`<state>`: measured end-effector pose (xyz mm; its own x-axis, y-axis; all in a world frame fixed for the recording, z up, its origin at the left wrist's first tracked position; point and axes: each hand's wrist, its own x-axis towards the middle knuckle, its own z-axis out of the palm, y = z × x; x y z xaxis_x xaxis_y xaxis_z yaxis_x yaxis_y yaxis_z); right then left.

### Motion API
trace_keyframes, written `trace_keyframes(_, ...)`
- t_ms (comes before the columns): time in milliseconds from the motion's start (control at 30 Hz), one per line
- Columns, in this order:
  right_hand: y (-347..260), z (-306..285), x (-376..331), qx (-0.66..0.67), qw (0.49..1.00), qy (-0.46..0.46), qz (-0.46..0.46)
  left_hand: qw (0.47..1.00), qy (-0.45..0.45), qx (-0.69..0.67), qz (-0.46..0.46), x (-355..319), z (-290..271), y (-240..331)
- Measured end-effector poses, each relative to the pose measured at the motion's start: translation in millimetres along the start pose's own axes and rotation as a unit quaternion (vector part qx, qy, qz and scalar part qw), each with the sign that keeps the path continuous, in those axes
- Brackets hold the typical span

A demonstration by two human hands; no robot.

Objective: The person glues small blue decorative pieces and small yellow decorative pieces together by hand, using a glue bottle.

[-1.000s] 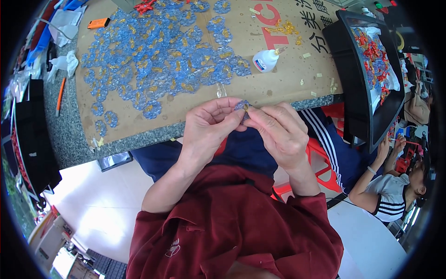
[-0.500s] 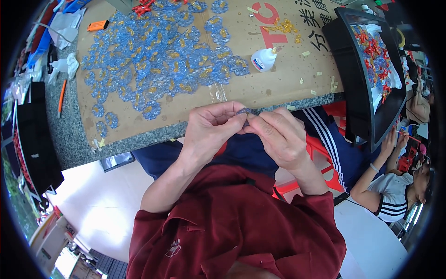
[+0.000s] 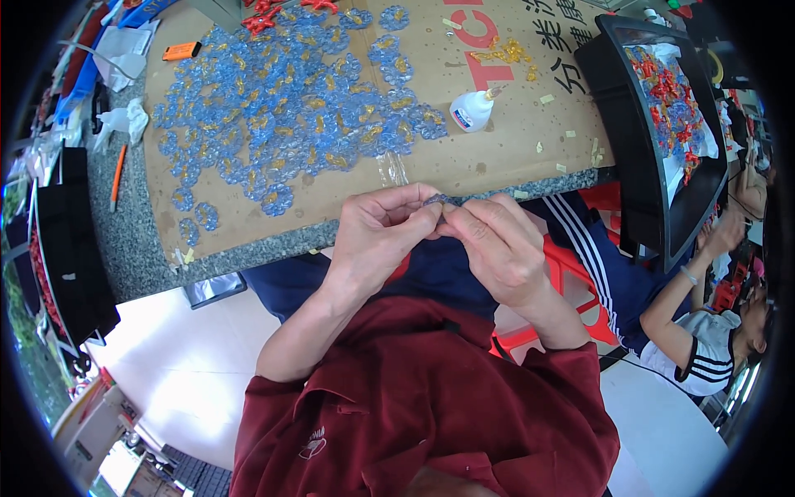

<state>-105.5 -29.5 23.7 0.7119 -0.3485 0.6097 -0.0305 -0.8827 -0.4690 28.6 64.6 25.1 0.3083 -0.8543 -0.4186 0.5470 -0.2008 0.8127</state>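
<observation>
Pinched between the fingertips of both hands, at the table's front edge, is a blue translucent plastic piece (image 3: pixel 436 200), mostly covered by my fingers. My left hand (image 3: pixel 383 224) grips it from the left, thumb against forefinger. From the other side my right hand (image 3: pixel 499 245) closes on it the same way. Beyond the hands, many similar blue flower-shaped pieces (image 3: pixel 281 116) with yellow centres lie spread over a cardboard sheet (image 3: pixel 464 170). A white squeeze bottle (image 3: pixel 472 111) with a narrow tip stands beside them. Small yellow pieces (image 3: pixel 515 55) are heaped behind the bottle.
At the right stands a black bin (image 3: pixel 617 124) holding red and blue pieces. Red pieces (image 3: pixel 262 18), an orange box (image 3: pixel 180 51) and an orange pencil (image 3: pixel 118 177) lie toward the far and left sides. Another person (image 3: pixel 696 331) sits at the right, near a red stool (image 3: pixel 567 286).
Both hands keep their pinch on the blue piece with hardly any movement. The whole view has shifted slightly. At the right, the other person's raised hand has moved.
</observation>
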Motion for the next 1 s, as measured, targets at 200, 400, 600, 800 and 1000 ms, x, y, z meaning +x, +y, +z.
trace_keyframes(200,10,1,13,0.024,0.999,0.034,0.027,0.998,0.026,0.05,0.039,10,0,12)
trace_keyframes(400,19,-7,20,0.016,0.946,0.13,0.296,0.851,0.147,0.445,0.237,24,7,19)
trace_keyframes(600,47,11,37,0.009,0.961,0.135,0.241,0.754,0.178,0.506,0.38,37,20,34)
trace_keyframes(800,54,13,31,0.053,0.96,0.153,0.226,0.61,0.195,0.613,0.462,148,20,101)
trace_keyframes(1000,53,8,31,0.098,0.949,0.15,0.261,0.576,0.166,0.693,0.401,235,4,128)
